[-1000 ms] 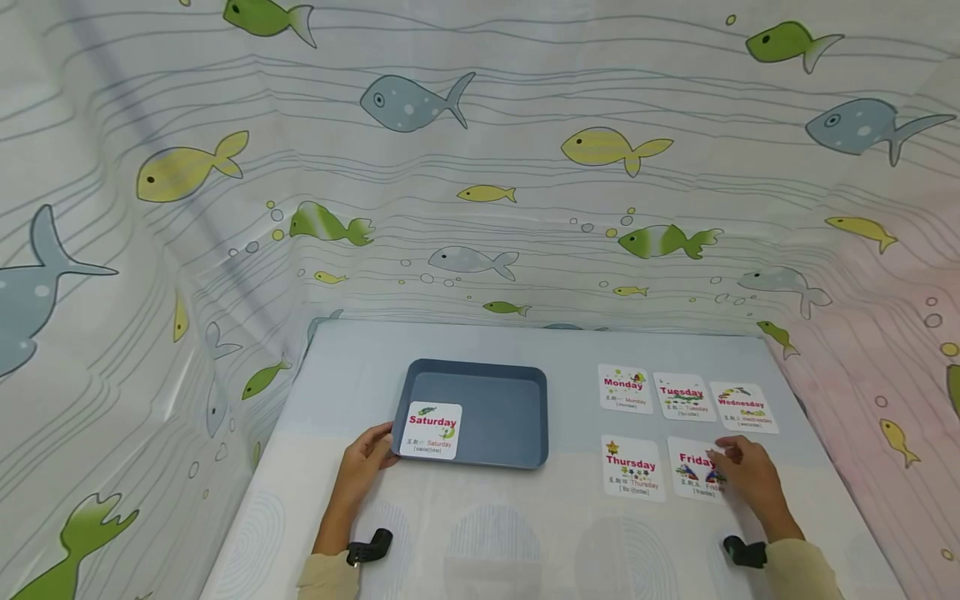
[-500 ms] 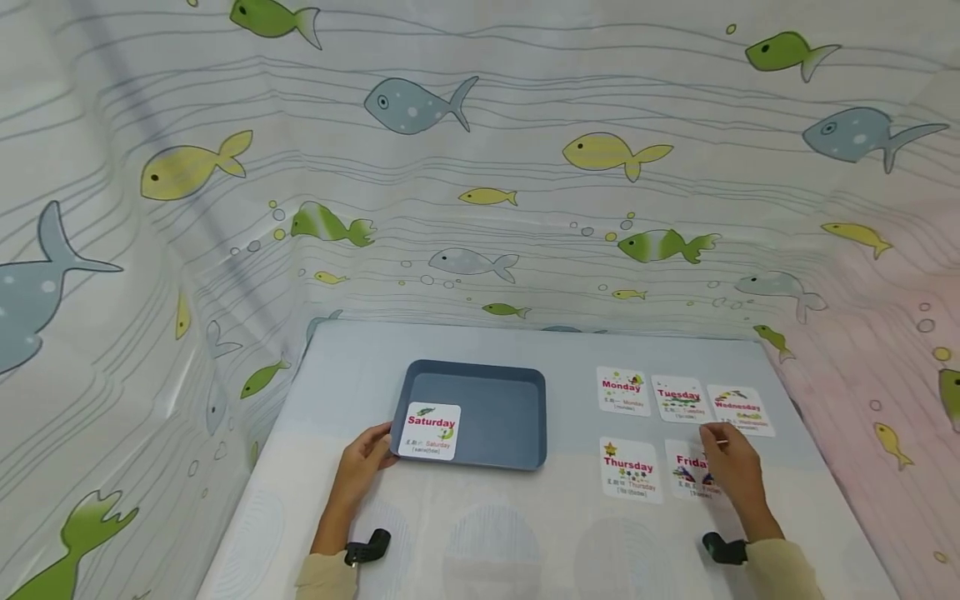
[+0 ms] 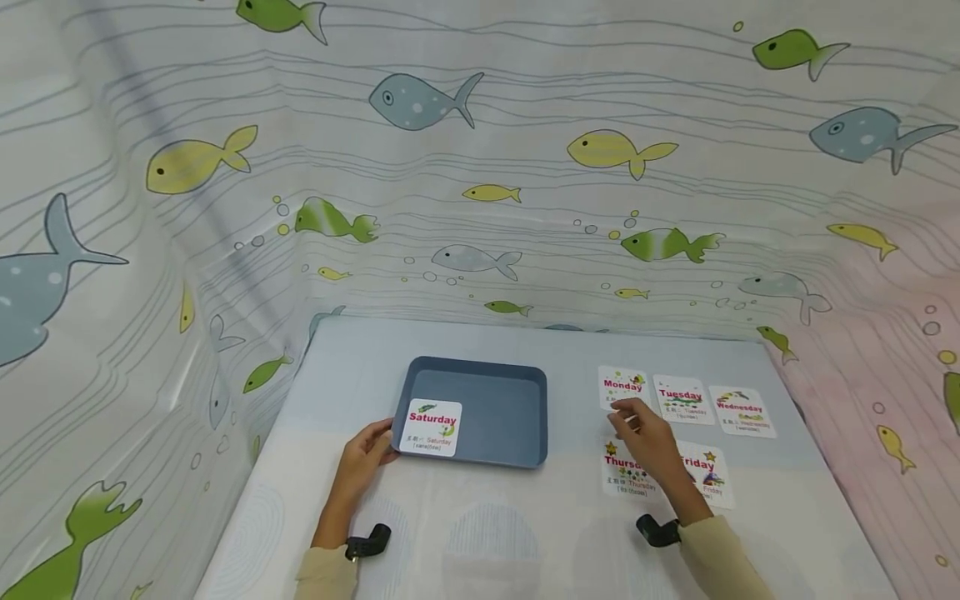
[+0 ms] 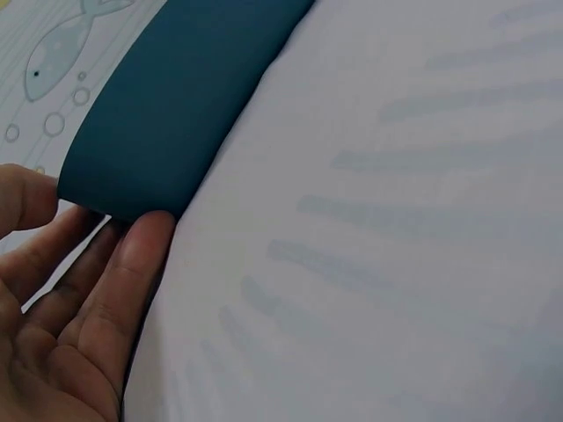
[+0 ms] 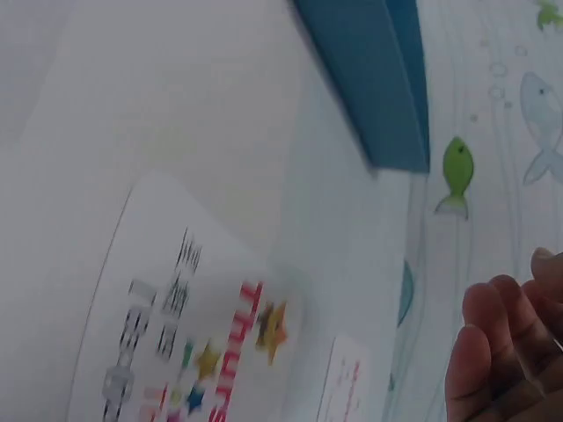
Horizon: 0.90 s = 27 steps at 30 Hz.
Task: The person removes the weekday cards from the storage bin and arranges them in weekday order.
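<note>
A blue-grey tray (image 3: pixel 495 417) lies on the table with the Saturday card (image 3: pixel 432 427) in its near left corner. My left hand (image 3: pixel 363 458) holds the tray's left corner; in the left wrist view the thumb is on one side of the tray wall (image 4: pixel 176 105) and the fingertips touch its lower edge. My right hand (image 3: pixel 651 442) is above the Thursday card (image 3: pixel 622 479), partly covering it and the Friday card (image 3: pixel 712 479). Its fingers are loosely bent, with nothing between them in the right wrist view. The Monday card (image 3: pixel 622 385) lies just beyond the fingertips.
The Tuesday card (image 3: pixel 682 400) and Wednesday card (image 3: pixel 742 412) lie flat in the back row at the right. A fish-printed curtain (image 3: pixel 480 225) surrounds the pale table (image 3: pixel 465 533) at the back and sides.
My right hand has left the Friday card and moved left, over the gap between the Monday and Thursday cards. My left hand and the tray stay in place.
</note>
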{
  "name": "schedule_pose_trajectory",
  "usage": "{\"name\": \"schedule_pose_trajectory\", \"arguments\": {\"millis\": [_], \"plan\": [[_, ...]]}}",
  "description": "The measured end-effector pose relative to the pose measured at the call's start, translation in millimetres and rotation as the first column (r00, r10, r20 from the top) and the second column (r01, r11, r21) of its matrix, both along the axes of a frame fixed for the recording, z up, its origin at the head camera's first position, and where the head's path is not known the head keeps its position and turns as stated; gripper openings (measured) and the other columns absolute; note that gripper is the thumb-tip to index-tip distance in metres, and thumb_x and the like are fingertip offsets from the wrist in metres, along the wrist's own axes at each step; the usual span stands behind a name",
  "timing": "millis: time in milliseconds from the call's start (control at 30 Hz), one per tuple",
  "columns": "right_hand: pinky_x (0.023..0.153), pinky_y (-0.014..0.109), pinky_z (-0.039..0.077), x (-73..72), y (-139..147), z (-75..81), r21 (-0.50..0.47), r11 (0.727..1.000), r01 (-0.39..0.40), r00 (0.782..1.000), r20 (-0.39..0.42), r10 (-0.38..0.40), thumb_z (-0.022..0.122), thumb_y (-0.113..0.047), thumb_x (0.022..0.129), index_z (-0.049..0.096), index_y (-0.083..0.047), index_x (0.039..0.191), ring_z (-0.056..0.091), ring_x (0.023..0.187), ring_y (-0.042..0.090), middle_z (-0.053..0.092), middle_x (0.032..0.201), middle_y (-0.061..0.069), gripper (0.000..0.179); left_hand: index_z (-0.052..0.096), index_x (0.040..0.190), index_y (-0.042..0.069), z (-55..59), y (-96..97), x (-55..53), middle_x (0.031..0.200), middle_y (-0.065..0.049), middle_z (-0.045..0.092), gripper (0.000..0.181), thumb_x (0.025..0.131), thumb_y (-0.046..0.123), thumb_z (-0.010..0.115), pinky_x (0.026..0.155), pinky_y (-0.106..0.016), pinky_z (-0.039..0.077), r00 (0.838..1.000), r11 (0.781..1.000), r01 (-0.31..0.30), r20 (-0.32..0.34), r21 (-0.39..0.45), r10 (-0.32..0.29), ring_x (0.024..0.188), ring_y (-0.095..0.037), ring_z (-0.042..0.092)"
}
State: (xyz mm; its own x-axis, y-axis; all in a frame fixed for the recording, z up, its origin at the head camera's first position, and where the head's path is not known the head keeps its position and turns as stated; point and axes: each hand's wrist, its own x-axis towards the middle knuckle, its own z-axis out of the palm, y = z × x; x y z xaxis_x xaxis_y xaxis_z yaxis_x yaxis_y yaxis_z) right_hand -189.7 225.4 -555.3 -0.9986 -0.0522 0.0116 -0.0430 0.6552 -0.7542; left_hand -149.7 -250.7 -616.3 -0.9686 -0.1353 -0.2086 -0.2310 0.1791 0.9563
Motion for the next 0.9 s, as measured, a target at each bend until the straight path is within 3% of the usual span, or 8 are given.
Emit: {"name": "schedule_pose_trajectory", "arguments": {"millis": [267,433,567,667,900], "plan": [[0.057,0.022,0.053,-0.8,-69.3,16.5,-0.152,0.972,-0.179,0.984,-0.042,0.174,0.064,-0.024,0.099,0.064,-0.016,0.119,0.067,0.074,0.017,0.071,0.095,0.011,0.021,0.056,0.138,0.002,0.3,1.6,0.4,0.138,-0.022,0.059,0.039,0.103,0.019,0.056,0.084,-0.027,0.063,1.000,1.000,-0.002,0.015,-0.010,0.003,0.116,-0.027,0.066],[0.060,0.023,0.055,-6.8,-107.7,21.7,-0.183,0.937,-0.299,0.953,-0.102,0.284,0.062,-0.022,0.100,0.065,-0.016,0.118,0.064,0.074,0.012,0.070,0.094,0.012,0.019,0.056,0.138,0.004,2.7,0.5,-0.2,0.137,-0.020,0.060,0.038,0.103,0.019,0.056,0.084,-0.026,0.062,1.000,1.000,-0.017,0.018,-0.004,0.017,0.116,-0.030,0.066],[0.071,0.023,0.058,-11.1,-135.2,18.9,-0.170,0.911,-0.376,0.926,-0.111,0.362,0.062,-0.025,0.100,0.066,-0.016,0.117,0.064,0.082,0.006,0.070,0.098,0.002,0.020,0.056,0.139,0.004,3.2,-1.0,-0.4,0.137,-0.021,0.060,0.038,0.103,0.018,0.056,0.085,-0.026,0.062,1.000,1.000,-0.011,0.022,0.003,0.011,0.115,-0.030,0.066],[0.077,0.025,0.059,-15.6,-154.1,17.7,-0.141,0.897,-0.419,0.908,-0.085,0.410,0.062,-0.025,0.100,0.066,-0.013,0.118,0.064,0.090,0.009,0.069,0.102,-0.002,0.022,0.056,0.138,0.003,3.4,-1.1,-1.0,0.136,-0.021,0.060,0.038,0.103,0.018,0.056,0.083,-0.026,0.063,1.000,1.000,-0.015,0.013,0.004,0.015,0.113,-0.026,0.067],[0.081,0.027,0.058,-29.3,-190.9,11.9,-0.039,0.866,-0.499,0.866,0.023,0.500,0.063,-0.024,0.099,0.064,-0.005,0.121,0.065,0.098,0.016,0.066,0.112,0.005,0.029,0.056,0.138,0.003,2.2,1.6,-0.9,0.136,-0.023,0.060,0.040,0.102,0.020,0.057,0.083,-0.026,0.063,1.000,1.000,-0.014,0.015,0.006,0.014,0.111,-0.023,0.068]]}}
